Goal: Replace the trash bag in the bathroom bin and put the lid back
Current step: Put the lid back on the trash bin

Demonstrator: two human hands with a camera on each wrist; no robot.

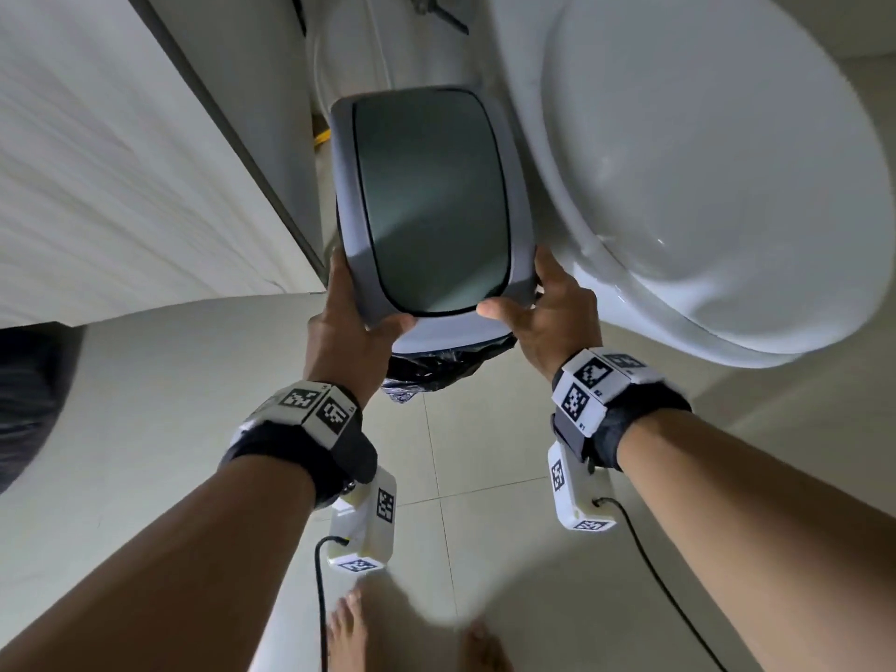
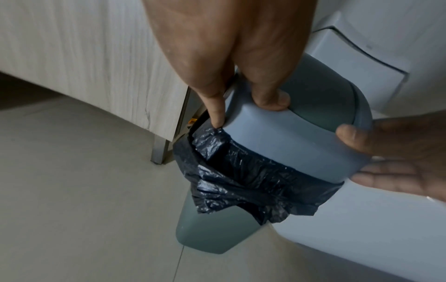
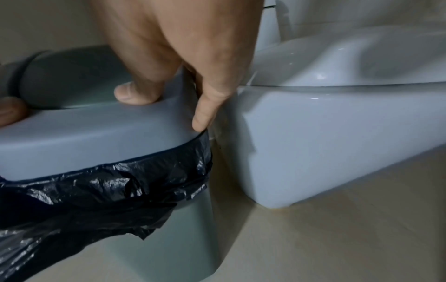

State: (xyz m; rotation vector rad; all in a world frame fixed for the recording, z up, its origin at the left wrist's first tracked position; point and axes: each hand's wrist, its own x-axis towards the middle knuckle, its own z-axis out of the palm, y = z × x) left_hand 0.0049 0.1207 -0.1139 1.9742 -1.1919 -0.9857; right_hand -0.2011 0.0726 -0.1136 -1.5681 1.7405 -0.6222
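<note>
Left hand (image 1: 346,327) and right hand (image 1: 548,317) grip the lid (image 1: 426,196) (thumbs on top, fingers down its sides).

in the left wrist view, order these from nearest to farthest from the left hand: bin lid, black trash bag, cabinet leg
1. bin lid: gripped by the left hand, thumb on top, a finger on its near left corner.
2. black trash bag: folded over the bin rim just under the lid, beside that fingertip.
3. cabinet leg: left of the bin, on the floor.

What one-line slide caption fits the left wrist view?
Both hands, left hand and right hand, hold the grey lid on the bin, black trash bag overhanging.
</note>
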